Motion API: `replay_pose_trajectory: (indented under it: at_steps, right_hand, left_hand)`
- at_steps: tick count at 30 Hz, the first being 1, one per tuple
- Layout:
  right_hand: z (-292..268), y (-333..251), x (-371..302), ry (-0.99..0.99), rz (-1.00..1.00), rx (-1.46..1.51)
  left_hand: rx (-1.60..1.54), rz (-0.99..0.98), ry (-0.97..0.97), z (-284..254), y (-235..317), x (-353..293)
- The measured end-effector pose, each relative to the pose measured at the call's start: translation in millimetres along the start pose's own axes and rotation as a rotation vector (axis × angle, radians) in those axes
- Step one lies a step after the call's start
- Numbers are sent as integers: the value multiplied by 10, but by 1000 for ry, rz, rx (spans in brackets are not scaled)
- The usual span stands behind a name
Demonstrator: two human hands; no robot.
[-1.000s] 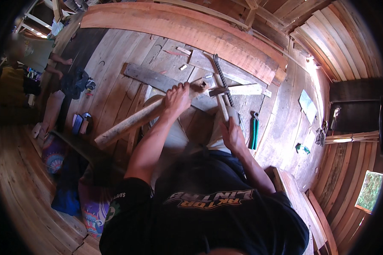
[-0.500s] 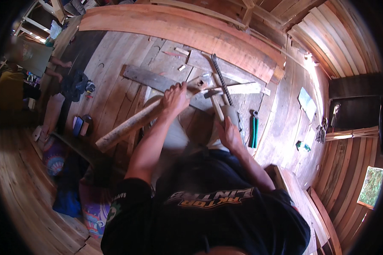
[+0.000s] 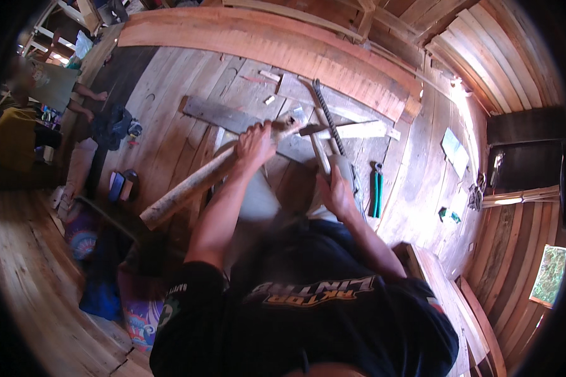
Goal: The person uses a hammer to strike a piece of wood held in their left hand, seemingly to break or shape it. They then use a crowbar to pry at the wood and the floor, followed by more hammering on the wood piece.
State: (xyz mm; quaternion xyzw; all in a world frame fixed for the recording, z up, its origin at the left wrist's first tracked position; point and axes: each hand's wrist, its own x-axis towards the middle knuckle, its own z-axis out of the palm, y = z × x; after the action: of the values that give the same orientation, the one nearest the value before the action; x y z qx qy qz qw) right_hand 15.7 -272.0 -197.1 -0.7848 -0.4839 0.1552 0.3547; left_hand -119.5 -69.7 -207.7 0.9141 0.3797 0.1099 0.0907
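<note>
The left hand (image 3: 256, 146) is clenched round the far end of a long, pale round wooden pole (image 3: 195, 185), while the right hand (image 3: 337, 193) grasps the handle of a wooden-handled hammer (image 3: 317, 146) whose head sits just right of that end. The pole lies on the plank floor (image 3: 170, 119), its long axis running from near left to far right, pointing at a grey board (image 3: 233, 118). Struck well, I'd judge, means holding the pole steady and keeping the fingers clear of the blow.

Pale wooden pole (image 3: 198, 182), green-handled pliers (image 3: 375, 190), grey plank (image 3: 233, 119), reddish-brown beam (image 3: 264, 41).
</note>
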Motion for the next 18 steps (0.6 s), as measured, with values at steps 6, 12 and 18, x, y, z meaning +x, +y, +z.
replay_pose_trajectory:
  at_steps: [6, 12, 18]
  right_hand:
    - [-418, -545, 52, 226, -122, 400]
    - [-14, -225, 166, -69, 104, 4]
    - [-411, -685, 114, -53, 88, 169]
  left_hand:
    - [22, -36, 88, 29, -253, 44]
    - [31, -53, -27, 49, -95, 125]
    - [-4, -87, 51, 25, -295, 43]
